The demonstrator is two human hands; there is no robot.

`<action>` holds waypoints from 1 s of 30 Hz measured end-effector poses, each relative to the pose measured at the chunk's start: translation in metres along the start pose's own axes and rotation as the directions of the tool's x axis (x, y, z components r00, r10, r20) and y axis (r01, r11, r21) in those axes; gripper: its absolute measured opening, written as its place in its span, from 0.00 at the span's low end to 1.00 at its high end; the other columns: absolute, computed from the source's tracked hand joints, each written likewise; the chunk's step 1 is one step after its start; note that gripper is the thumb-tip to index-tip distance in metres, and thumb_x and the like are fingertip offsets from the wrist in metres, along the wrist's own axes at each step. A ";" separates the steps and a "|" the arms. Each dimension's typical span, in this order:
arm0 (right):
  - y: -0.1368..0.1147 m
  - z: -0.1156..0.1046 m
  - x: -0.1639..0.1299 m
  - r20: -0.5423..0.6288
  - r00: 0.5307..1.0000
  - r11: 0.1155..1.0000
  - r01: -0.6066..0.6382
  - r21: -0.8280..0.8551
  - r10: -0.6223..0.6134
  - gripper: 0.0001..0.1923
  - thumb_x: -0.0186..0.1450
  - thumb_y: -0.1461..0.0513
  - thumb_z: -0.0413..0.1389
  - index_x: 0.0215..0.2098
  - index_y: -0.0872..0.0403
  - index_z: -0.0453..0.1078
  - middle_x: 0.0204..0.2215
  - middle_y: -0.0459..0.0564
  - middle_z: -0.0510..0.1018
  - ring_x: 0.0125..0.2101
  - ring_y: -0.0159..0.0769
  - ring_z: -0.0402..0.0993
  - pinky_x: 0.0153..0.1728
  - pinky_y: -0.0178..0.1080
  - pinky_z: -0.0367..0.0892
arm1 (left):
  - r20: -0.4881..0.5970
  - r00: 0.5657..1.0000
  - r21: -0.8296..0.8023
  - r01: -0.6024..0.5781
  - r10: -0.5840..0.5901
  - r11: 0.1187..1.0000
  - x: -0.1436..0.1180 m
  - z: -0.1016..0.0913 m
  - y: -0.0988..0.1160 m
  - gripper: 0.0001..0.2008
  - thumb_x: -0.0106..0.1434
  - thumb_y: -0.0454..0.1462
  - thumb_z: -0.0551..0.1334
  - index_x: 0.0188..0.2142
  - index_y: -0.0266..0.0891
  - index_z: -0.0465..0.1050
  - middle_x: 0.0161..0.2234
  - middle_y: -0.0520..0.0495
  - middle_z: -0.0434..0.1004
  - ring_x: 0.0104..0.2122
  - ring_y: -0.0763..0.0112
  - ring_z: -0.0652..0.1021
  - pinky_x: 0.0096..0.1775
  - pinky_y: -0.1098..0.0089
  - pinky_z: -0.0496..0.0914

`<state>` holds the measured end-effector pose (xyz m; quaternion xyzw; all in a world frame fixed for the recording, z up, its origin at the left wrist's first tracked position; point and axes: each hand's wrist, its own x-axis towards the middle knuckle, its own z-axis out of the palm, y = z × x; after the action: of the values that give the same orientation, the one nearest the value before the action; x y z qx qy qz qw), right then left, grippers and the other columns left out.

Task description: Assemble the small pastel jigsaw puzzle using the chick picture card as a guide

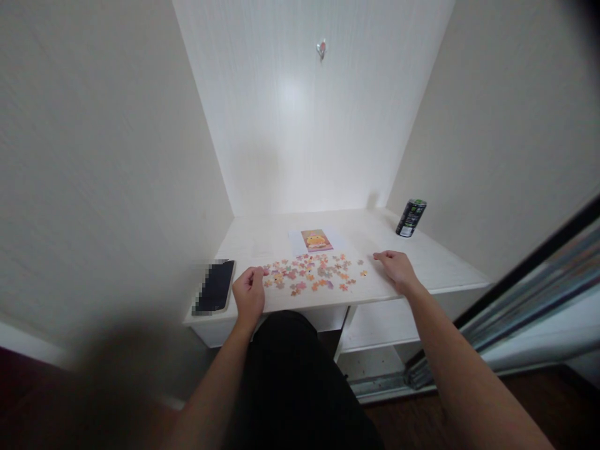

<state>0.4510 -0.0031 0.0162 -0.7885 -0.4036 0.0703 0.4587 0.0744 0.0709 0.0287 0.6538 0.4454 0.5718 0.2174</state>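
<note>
White worktop (422,262) ends just behind your hands: left hand (249,294) curled, right hand (397,269) flat, flanking puzzle pieces (312,272), holding nothing.

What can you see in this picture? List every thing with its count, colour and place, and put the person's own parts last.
puzzle pieces: many, orange, pink and purple, scattered loose on the desk between the hands
picture card: one, orange and pink on a white sheet, behind the pieces
phone: one, black, face up at the desk's left front corner
can: one, black with green marks, upright at the desk's right rear
desk: one, white, set in a walled alcove
hook: one, silver, high on the back wall
left hand: one, fingers curled at the left edge of the pieces
right hand: one, flat on the desk right of the pieces
</note>
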 end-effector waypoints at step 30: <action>-0.087 0.098 0.059 0.722 0.495 0.794 0.595 0.122 -0.483 0.14 0.53 0.70 0.58 0.35 0.52 0.79 0.30 0.46 0.82 0.28 0.33 0.75 0.31 0.34 0.68 | 0.204 0.893 -0.016 0.412 -0.400 0.911 0.030 0.004 -0.017 0.12 0.53 0.42 0.66 0.33 0.36 0.78 0.19 0.57 0.64 0.16 0.79 0.61 0.20 0.76 0.53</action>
<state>0.3935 0.1259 0.0437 -0.5584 -0.7798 0.1981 0.2021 0.0707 0.1056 0.0306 0.5928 0.5314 0.4593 0.3940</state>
